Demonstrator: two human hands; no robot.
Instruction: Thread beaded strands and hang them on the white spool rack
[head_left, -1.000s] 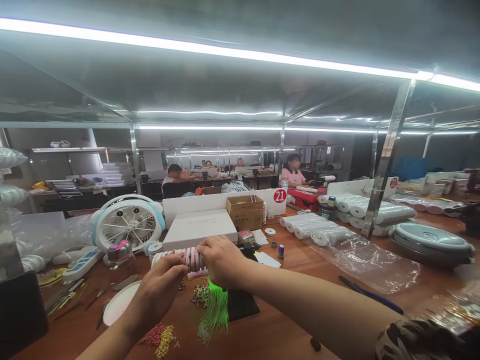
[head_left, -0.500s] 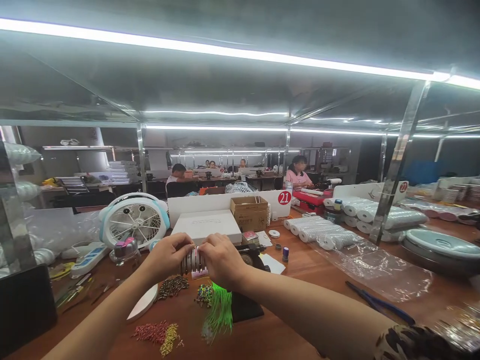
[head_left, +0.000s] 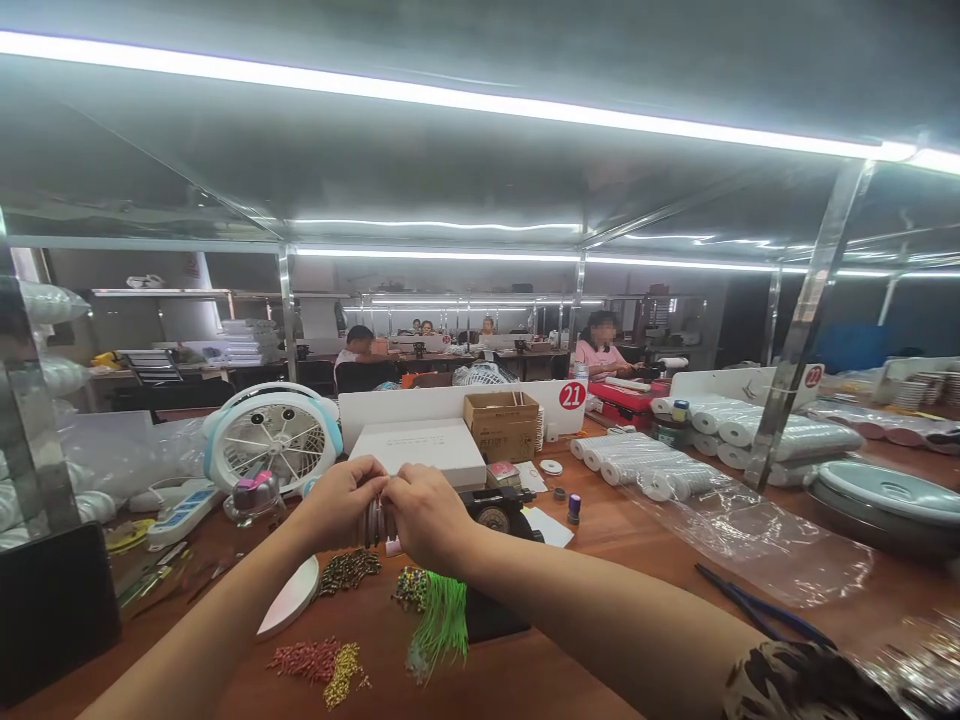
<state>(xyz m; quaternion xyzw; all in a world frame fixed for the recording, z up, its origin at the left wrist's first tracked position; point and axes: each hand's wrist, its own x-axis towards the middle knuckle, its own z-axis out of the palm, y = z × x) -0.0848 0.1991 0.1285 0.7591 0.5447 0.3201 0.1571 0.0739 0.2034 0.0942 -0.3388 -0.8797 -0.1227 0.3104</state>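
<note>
Over the middle of the table, my left hand and my right hand meet with bent, closed fingers round a short stack of thin, ring-like discs. The fingers cover most of the stack. Below the hands lie a pile of small dark metal pieces, a cluster of coloured beads and a bundle of bright green strands. Nearer the front edge are red pieces beside gold ones. A white round-edged piece shows under my left forearm.
A fan, a white box and a cardboard box stand behind the hands. A black device with a round dial sits beyond my right wrist. Wrapped rolls, pliers and a basin are on the right. People sit farther back.
My right hand has shifted left, closer to my left hand, and less of the disc stack shows between them. The view has tilted slightly; the loose piles lie as before.
</note>
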